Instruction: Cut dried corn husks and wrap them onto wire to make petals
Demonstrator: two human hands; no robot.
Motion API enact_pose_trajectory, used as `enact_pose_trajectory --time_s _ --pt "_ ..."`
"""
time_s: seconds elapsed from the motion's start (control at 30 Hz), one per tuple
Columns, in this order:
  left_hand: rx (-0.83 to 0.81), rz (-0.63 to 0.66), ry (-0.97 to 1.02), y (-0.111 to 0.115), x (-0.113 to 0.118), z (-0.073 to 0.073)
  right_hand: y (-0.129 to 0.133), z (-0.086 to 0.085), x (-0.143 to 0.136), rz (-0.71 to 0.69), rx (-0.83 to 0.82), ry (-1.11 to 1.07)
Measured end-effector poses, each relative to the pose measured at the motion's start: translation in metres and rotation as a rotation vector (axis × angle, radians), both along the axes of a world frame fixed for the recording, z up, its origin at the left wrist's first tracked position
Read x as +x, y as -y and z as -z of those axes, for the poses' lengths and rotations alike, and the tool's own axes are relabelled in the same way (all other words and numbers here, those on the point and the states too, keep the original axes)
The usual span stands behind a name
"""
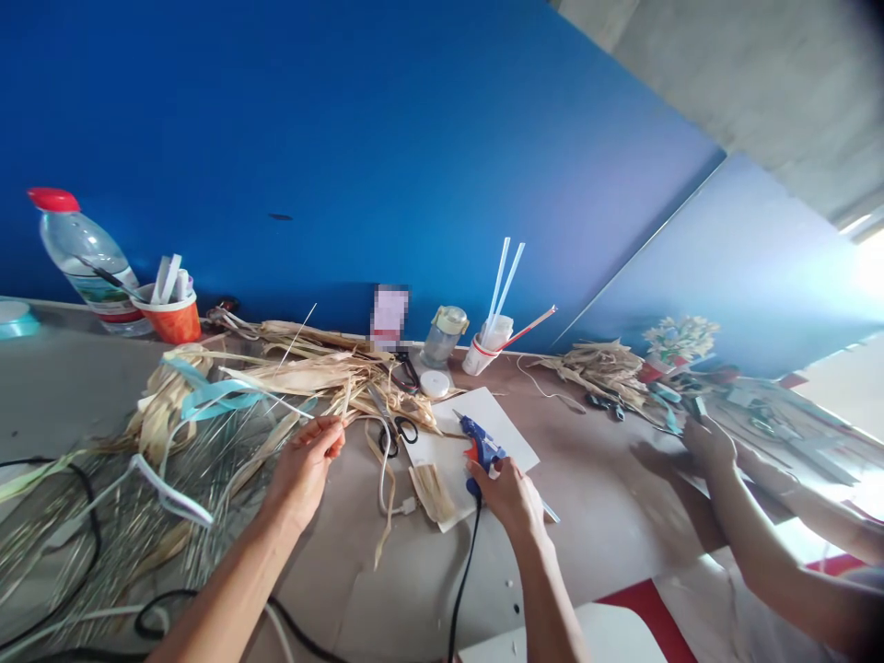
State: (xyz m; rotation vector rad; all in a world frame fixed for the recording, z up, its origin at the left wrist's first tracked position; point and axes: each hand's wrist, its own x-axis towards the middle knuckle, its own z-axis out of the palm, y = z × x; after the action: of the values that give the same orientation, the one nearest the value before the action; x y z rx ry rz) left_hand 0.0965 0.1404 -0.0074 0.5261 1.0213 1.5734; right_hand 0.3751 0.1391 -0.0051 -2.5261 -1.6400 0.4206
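Note:
Fingers pinched, my left hand [310, 465] holds a thin wire stem [276, 398] that slants up to the left, above dry husk strips [331, 373]. My right hand [509, 493] is closed round the grip of a blue glue gun [483, 444], its nozzle pointing up-left over a white sheet [507, 428]. A clear glue stick [551, 512] sticks out beyond the right hand. Between the hands, a small card with pale husk pieces [434, 493] lies partly on the sheet. Black-handled scissors [399, 435] rest to the left of the sheet.
A red-capped bottle [87, 258], an orange cup [172, 318], a glass jar [444, 338] and a white cup with sticks [480, 354] stand along the blue partition. Wires [207, 497] and cables spread at left. Another person's hands [711, 447] are at right, near a husk bundle [604, 364].

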Motion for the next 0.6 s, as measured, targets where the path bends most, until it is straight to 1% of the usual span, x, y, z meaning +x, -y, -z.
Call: enact_pose_trajectory --time_s 0.07,0.2,0.23,0.27,0.3,0.37,0.4,0.43,0.5,0.53,0.6 --pt "-0.005 -0.003 0.008 0.0 0.0 0.0 -0.001 0.002 0.002 0.001 0.05 -0.051" --pt "-0.009 0.007 0.002 0.0 0.001 0.001 -0.002 0.005 0.004 0.071 0.166 -0.188" --pt "-0.011 0.011 0.001 0.0 0.001 0.002 -0.001 0.005 0.004 0.09 0.194 -0.229" --pt "-0.013 0.013 0.001 0.0 0.001 0.002 0.0 0.004 0.003 0.113 0.239 -0.315" --pt "-0.014 0.015 0.0 0.0 0.001 0.003 0.001 0.003 0.002 0.146 0.304 -0.461" --pt "-0.016 0.021 -0.003 0.0 0.001 0.004 0.004 0.0 0.0 0.222 0.439 -0.882" --pt "-0.017 0.022 -0.003 0.0 0.001 0.004 0.005 -0.001 -0.001 0.26 0.483 -1.111" --pt "-0.019 0.023 -0.001 0.0 0.001 0.004 0.005 -0.003 -0.003 0.287 0.491 -1.323" --pt "-0.025 0.02 0.005 0.0 0.002 0.005 0.005 -0.006 -0.007 0.291 0.393 -1.626" --pt "-0.029 0.016 0.005 -0.001 0.002 0.005 0.005 -0.007 -0.009 0.282 0.324 -1.736" --pt "-0.033 0.012 -0.001 -0.001 0.002 0.005 0.004 -0.008 -0.014 0.258 0.216 -1.88"
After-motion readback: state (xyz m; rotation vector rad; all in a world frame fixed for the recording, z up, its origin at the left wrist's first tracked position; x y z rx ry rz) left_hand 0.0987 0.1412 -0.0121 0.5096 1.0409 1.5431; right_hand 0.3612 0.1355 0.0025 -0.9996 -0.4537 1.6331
